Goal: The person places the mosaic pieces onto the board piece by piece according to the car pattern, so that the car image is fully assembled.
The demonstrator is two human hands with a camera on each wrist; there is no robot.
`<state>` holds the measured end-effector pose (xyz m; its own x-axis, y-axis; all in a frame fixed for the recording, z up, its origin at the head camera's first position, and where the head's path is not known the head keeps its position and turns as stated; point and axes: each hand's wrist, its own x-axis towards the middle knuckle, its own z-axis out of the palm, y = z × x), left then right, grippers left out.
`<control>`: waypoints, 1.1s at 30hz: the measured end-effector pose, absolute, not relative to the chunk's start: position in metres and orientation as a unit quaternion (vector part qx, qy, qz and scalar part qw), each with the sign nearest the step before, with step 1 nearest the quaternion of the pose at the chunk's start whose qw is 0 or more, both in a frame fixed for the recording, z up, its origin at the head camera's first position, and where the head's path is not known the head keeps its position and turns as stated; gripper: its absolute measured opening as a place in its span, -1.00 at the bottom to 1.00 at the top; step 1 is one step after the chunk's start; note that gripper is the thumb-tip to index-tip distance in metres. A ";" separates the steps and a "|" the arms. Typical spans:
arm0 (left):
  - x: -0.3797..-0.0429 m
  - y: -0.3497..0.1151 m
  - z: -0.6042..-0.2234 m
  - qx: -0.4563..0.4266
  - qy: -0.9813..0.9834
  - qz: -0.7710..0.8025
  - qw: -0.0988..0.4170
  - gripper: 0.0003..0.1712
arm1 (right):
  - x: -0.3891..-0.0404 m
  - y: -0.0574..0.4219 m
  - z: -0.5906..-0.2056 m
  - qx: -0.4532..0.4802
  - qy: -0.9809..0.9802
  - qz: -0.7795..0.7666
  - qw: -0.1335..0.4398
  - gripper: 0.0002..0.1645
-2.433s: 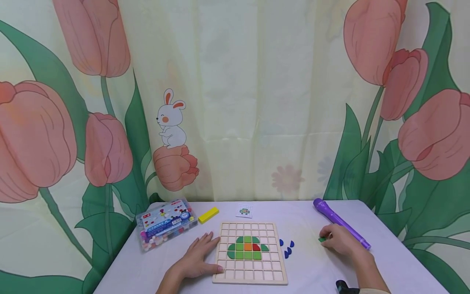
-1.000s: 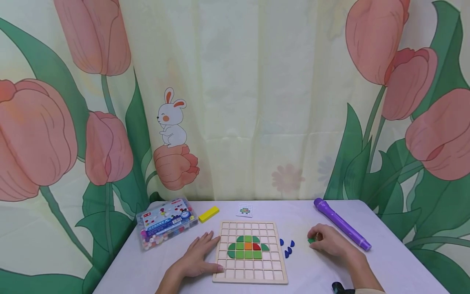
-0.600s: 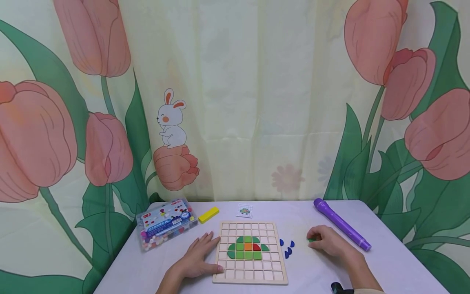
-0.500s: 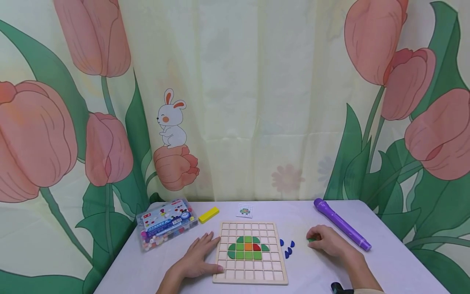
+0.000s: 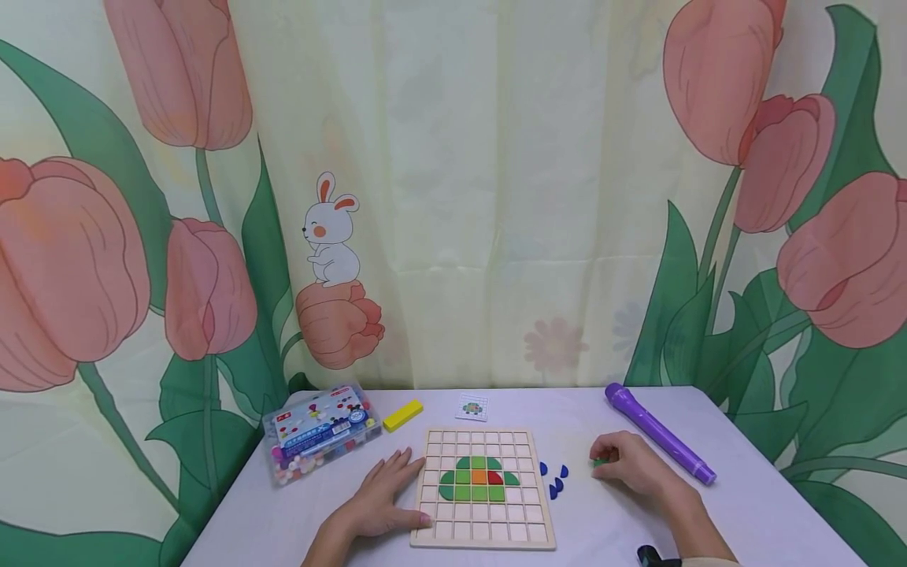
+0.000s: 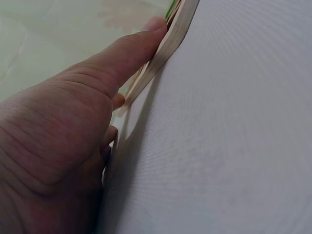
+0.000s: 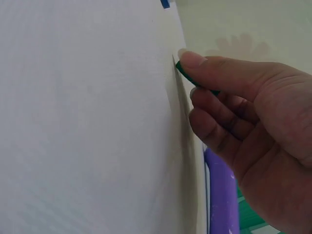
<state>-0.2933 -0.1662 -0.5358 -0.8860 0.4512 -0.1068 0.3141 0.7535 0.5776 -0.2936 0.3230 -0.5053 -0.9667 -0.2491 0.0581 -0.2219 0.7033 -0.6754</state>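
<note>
The wooden grid board (image 5: 482, 535) lies on the table with green, orange and red tiles set in its middle cells. My left hand (image 5: 383, 496) rests at the board's left side, fingers spread and thumb on its lower left edge; in the left wrist view the thumb (image 6: 122, 61) presses the wooden rim (image 6: 170, 44). To the right of the board, my right hand (image 5: 634, 465) pinches a small green tile (image 5: 599, 461). The right wrist view shows that green tile (image 7: 187, 75) between thumb and fingers, close over the white tabletop. Several blue tiles (image 5: 557, 483) lie between board and right hand.
A purple microphone-shaped stick (image 5: 659, 433) lies beyond my right hand. At the back left are a clear plastic case (image 5: 322, 429) of small coloured pieces and a yellow block (image 5: 402, 415). A small picture card (image 5: 472, 406) lies behind the board.
My right hand has moved left, towards the blue tiles, with the green tile pinched in it, and has stayed nearly still over the last second. The left hand and board have not moved.
</note>
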 end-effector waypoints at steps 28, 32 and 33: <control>-0.297 -0.168 -0.541 0.200 0.928 0.288 0.125 0.21 | -0.289 0.240 -0.480 -0.181 0.810 -0.551 0.087 -0.73; -0.297 -0.168 -0.541 0.198 0.929 0.287 0.126 0.21 | -0.288 0.227 -0.482 -0.190 0.813 -0.541 0.103 -0.76; -0.297 -0.168 -0.541 0.198 0.929 0.287 0.126 0.21 | -0.287 0.224 -0.482 -0.195 0.815 -0.536 0.104 -0.77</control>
<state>-0.2972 -0.1675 -0.5413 -0.8898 0.4401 -0.1205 0.2951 0.7564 0.5838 -0.2871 0.2241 -0.4824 -0.9019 -0.4301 0.0399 -0.2069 0.3490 -0.9140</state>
